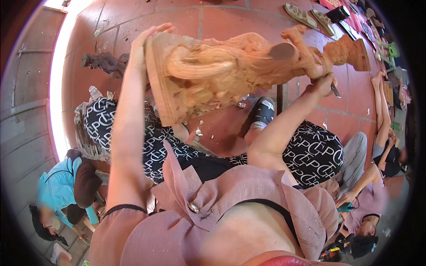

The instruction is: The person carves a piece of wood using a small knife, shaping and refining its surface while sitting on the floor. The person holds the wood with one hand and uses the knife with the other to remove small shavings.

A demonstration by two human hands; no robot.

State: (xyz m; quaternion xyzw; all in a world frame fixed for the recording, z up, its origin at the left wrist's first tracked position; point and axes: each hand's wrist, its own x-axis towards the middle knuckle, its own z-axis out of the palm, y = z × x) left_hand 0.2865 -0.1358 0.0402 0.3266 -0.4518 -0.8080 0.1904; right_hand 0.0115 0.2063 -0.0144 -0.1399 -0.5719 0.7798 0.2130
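A carved wooden statue (239, 66), orange-brown and deeply cut with flowing folds, lies on its side in the air above my knees. Its square base (162, 84) faces left and its narrow, figured end points right. My left hand (151, 37) grips the base by its upper far edge, fingers bent over it. Under the narrow end, my right hand (323, 84) is closed against the statue. From that fist sticks a thin tool with a flat metal tip (336, 91); its handle is hidden in my palm.
Dark carved wood (106, 64) lies on the red tiled floor to the left. Wood chips (199, 131) are scattered between my feet. Sandals (301, 15) lie at the far right. One person in blue (62, 181) sits at left; others, one in a mauve top (368, 199), sit at right.
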